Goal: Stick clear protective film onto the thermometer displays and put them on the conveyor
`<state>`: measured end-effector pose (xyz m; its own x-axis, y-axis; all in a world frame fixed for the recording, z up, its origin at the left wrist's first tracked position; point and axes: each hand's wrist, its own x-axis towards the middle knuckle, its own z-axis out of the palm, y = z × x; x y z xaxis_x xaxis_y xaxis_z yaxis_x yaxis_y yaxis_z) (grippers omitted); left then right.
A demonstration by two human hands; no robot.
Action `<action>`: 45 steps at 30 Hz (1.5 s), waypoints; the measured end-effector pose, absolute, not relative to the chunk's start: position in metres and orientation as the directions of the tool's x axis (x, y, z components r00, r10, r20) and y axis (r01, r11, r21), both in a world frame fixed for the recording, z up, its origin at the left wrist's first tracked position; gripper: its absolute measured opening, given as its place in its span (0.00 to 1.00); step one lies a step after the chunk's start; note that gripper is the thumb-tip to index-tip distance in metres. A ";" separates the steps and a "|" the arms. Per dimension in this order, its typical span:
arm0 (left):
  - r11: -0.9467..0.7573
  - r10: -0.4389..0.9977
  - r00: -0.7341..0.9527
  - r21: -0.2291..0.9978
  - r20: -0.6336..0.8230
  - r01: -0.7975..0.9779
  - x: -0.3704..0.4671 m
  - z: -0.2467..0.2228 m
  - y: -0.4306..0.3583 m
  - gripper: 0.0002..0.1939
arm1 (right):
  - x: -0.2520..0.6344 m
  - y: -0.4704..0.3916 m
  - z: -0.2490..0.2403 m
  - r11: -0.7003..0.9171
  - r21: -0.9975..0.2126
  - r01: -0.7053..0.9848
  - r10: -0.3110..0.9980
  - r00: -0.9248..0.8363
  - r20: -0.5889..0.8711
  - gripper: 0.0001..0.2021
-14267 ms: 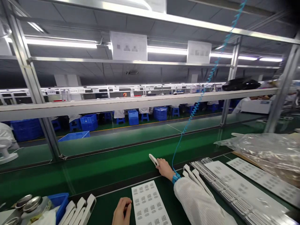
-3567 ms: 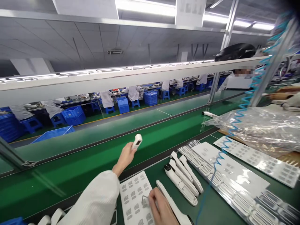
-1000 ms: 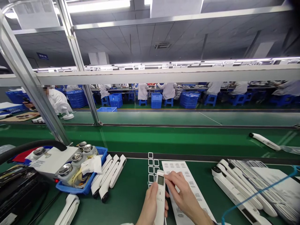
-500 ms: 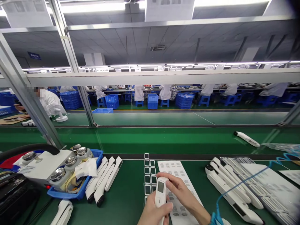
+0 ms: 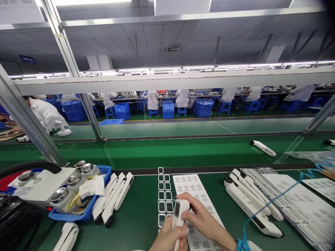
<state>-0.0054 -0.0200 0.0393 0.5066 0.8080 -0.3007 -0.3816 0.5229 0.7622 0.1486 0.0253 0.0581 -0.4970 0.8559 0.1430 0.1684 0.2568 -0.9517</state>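
A white handheld device with a small dark screen (image 5: 177,210) is held upright between both hands, over the green bench. My left hand (image 5: 167,235) wraps round its lower body, thumb across the front. My right hand (image 5: 200,218) grips its upper side with thumb and fingers; a blue coiled cord runs from that wrist. Under the hands lies a white sheet of printed labels (image 5: 192,183). Left of the sheet, square white-edged frames (image 5: 161,196) stand in two columns on a clear strip, the lowest partly hidden by my left hand.
Several white devices (image 5: 120,195) lie left beside a blue tray (image 5: 70,217) of metal-capped bottles. More white devices (image 5: 251,205) and stacked sheets (image 5: 295,205) lie to the right, crossed by a blue cord (image 5: 272,202). One device (image 5: 263,148) lies on the green conveyor (image 5: 183,150) beyond.
The view has shifted slightly. The device in my hands has turned a little, its screen facing more to the left. On the conveyor, the device has moved left and another has appeared at the right edge.
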 end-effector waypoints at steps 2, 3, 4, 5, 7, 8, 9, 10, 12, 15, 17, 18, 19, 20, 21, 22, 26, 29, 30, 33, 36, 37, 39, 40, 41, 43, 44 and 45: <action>0.550 0.794 0.526 0.730 -0.306 -0.406 -0.003 0.036 -0.024 0.22 | 0.155 0.019 0.058 0.255 -0.946 0.199 0.869 -0.476 0.134 0.17; 0.548 0.799 0.514 0.732 -0.313 -0.405 0.000 0.034 -0.025 0.23 | 0.158 0.016 0.058 0.261 -0.942 0.212 0.883 -0.448 0.144 0.17; 0.540 0.807 0.494 0.741 -0.323 -0.399 0.002 0.033 -0.027 0.24 | 0.159 0.012 0.057 0.271 -0.936 0.224 0.895 -0.416 0.159 0.16; 0.526 0.819 0.470 0.758 -0.329 -0.386 0.004 0.031 -0.028 0.25 | 0.160 0.010 0.056 0.281 -0.931 0.234 0.904 -0.390 0.175 0.17; 0.489 0.841 0.430 0.801 -0.328 -0.346 0.008 0.029 -0.030 0.27 | 0.161 0.007 0.055 0.302 -0.923 0.237 0.907 -0.369 0.202 0.17; 0.471 0.849 0.419 0.822 -0.323 -0.320 0.009 0.030 -0.030 0.27 | 0.161 0.007 0.057 0.309 -0.923 0.229 0.904 -0.373 0.210 0.17; 0.450 0.857 0.408 0.844 -0.315 -0.292 0.011 0.031 -0.029 0.27 | 0.161 0.008 0.059 0.308 -0.927 0.213 0.899 -0.385 0.209 0.17; 0.424 0.867 0.393 0.868 -0.306 -0.259 0.012 0.034 -0.029 0.26 | 0.160 0.009 0.061 0.301 -0.935 0.190 0.893 -0.401 0.206 0.18; 0.379 0.885 0.349 0.911 -0.307 -0.162 0.016 0.043 -0.028 0.24 | 0.160 0.015 0.068 0.284 -0.950 0.134 0.879 -0.433 0.201 0.20; 0.372 0.889 0.296 0.928 -0.350 -0.018 0.026 0.056 -0.027 0.17 | 0.157 0.021 0.075 0.310 -0.943 0.122 0.897 -0.367 0.247 0.22; 0.408 0.874 0.296 0.913 -0.386 -0.013 0.034 0.059 -0.029 0.15 | 0.155 0.023 0.075 0.355 -0.920 0.166 0.911 -0.284 0.301 0.25; 0.423 0.869 0.300 0.905 -0.394 -0.036 0.038 0.059 -0.030 0.15 | 0.153 0.022 0.074 0.375 -0.908 0.187 0.912 -0.251 0.325 0.26; 0.435 0.866 0.304 0.898 -0.397 -0.066 0.041 0.058 -0.032 0.15 | 0.152 0.022 0.072 0.394 -0.897 0.201 0.909 -0.225 0.349 0.27; 0.440 0.866 0.308 0.893 -0.394 -0.092 0.044 0.056 -0.033 0.16 | 0.151 0.021 0.070 0.412 -0.886 0.211 0.906 -0.203 0.372 0.27; 0.443 0.866 0.308 0.890 -0.394 -0.109 0.047 0.053 -0.035 0.15 | 0.150 0.021 0.068 0.426 -0.878 0.220 0.902 -0.173 0.394 0.28; 0.447 0.867 0.298 0.887 -0.399 -0.113 0.049 0.051 -0.036 0.15 | 0.149 0.022 0.066 0.433 -0.872 0.231 0.901 -0.142 0.410 0.28; 0.401 0.902 0.182 0.916 -0.391 -0.020 0.052 0.046 -0.035 0.18 | 0.146 0.027 0.059 0.398 -0.876 0.273 0.917 -0.089 0.389 0.28; 0.387 0.909 0.187 0.921 -0.372 -0.047 0.050 0.045 -0.034 0.18 | 0.144 0.031 0.061 0.376 -0.887 0.266 0.927 -0.124 0.355 0.27; 0.411 0.897 0.217 0.907 -0.384 -0.093 0.049 0.045 -0.034 0.16 | 0.144 0.031 0.063 0.377 -0.891 0.253 0.925 -0.144 0.351 0.27; 0.433 0.871 0.376 0.858 -0.318 -0.276 0.046 0.044 -0.035 0.10 | 0.146 0.027 0.071 0.425 -0.881 0.209 0.902 -0.187 0.390 0.27; 0.424 0.818 0.563 0.787 -0.120 -0.447 0.045 0.041 -0.034 0.17 | 0.150 0.023 0.078 0.515 -0.838 0.182 0.852 -0.216 0.477 0.26; 0.444 0.790 0.608 0.754 -0.076 -0.483 0.044 0.040 -0.033 0.18 | 0.152 0.022 0.079 0.538 -0.825 0.176 0.837 -0.226 0.498 0.26; 0.499 0.751 0.659 0.693 -0.047 -0.520 0.042 0.038 -0.031 0.17 | 0.155 0.024 0.077 0.550 -0.817 0.174 0.829 -0.236 0.507 0.25; 0.517 0.743 0.667 0.674 -0.048 -0.528 0.040 0.036 -0.030 0.17 | 0.157 0.024 0.075 0.540 -0.822 0.179 0.835 -0.234 0.498 0.25; 0.535 0.739 0.671 0.658 -0.060 -0.530 0.038 0.035 -0.029 0.16 | 0.158 0.025 0.073 0.524 -0.831 0.185 0.845 -0.231 0.482 0.25; 0.595 0.718 0.688 0.607 -0.106 -0.527 0.031 0.034 -0.028 0.15 | 0.161 0.025 0.070 0.471 -0.865 0.173 0.871 -0.244 0.426 0.22; 0.629 0.702 0.699 0.580 -0.137 -0.518 0.027 0.034 -0.027 0.16 | 0.162 0.024 0.069 0.430 -0.889 0.157 0.886 -0.262 0.382 0.19; 0.655 0.685 0.710 0.564 -0.164 -0.503 0.024 0.034 -0.026 0.18 | 0.164 0.023 0.070 0.379 -0.915 0.141 0.900 -0.284 0.330 0.16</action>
<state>0.0240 -0.0263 0.0340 0.7095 0.6855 -0.1635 -0.5030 0.6551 0.5638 0.1636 0.0227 0.0700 -0.2844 0.9003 0.3295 0.1405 0.3791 -0.9146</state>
